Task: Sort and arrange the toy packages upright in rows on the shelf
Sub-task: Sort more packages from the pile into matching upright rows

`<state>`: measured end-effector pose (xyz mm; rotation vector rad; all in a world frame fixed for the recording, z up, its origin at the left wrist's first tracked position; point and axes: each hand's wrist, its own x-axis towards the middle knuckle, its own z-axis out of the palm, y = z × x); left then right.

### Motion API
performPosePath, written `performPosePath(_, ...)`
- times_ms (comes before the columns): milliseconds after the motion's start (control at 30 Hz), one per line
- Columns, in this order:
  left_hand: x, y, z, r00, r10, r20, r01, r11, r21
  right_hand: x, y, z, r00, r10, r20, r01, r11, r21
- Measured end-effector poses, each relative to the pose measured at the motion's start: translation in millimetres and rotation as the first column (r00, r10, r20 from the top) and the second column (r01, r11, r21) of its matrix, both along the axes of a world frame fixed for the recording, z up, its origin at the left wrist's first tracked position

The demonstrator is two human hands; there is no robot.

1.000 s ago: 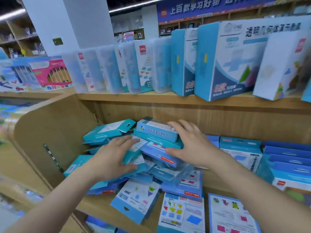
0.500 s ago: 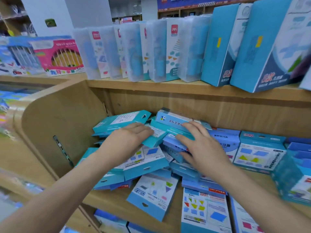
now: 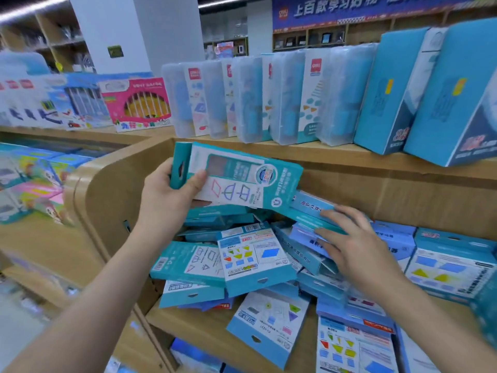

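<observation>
Head: teal package (image 3: 236, 179) in left hand (image 3: 166, 196)

Bright, even light fell from ceiling strip lights (image 3: 32, 8), leaving soft shadow beneath the upper shelf (image 3: 349, 157). The toy packages (image 3: 252, 259) at centre were fairly sharp. The wide lens bowed the edges, and the left-hand boxes (image 3: 27, 184) were blurred.

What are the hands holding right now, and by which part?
The left hand grips a teal package by its hang-tab end, thumb on the front. The right hand holds nothing; its straight fingers rest on blue packages in the pile.
</observation>
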<state>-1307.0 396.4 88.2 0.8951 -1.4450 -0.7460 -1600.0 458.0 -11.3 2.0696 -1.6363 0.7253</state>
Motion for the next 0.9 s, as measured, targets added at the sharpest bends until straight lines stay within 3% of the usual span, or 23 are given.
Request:
performPosePath(200, 0, 0, -20, 0.974, 0.024, -0.226, 0.009, 0.990, 0.144, -2, 4, 19, 0.984, 0.030, 0.173, -0.017, 0.997, -0.077)
performPosePath(400, -1, 12, -32, 0.943, -0.008, -0.334, 0.053, 0.991, 0.126, -7, 26, 34, 0.880, 0.084, 0.468, -0.095, 0.995, 0.000)
performPosePath(467, -1, 15, -33, 0.940, -0.017, -0.342, 0.059, 0.992, 0.113, -11, 32, 38, 0.783, 0.082, 0.616, -0.110, 0.994, 0.007)
performPosePath(533, -2, 17, -33, 0.932, -0.022, -0.363, 0.065, 0.992, 0.107, -17, 40, 46, 0.612, 0.092, 0.786, -0.124, 0.992, -0.019)
performPosePath(667, -3, 16, -33, 0.898, -0.029, -0.439, 0.081, 0.992, 0.101, -37, 53, 62, 0.055, 0.069, 0.996, -0.110, 0.992, -0.062)
performPosePath(700, -5, 17, -32, 0.897, -0.037, -0.440, 0.089, 0.991, 0.099, -42, 56, 64, -0.019, 0.024, 1.000, -0.122, 0.992, -0.026)
performPosePath(800, -12, 22, -31, 0.911, -0.055, -0.410, 0.109, 0.988, 0.108, -50, 64, 63, -0.035, -0.087, 0.996, -0.159, 0.984, 0.080)
performPosePath(900, -20, 29, -31, 0.921, -0.091, -0.380, 0.150, 0.980, 0.128, -56, 71, 59, -0.062, -0.070, 0.996, -0.149, 0.987, 0.061)
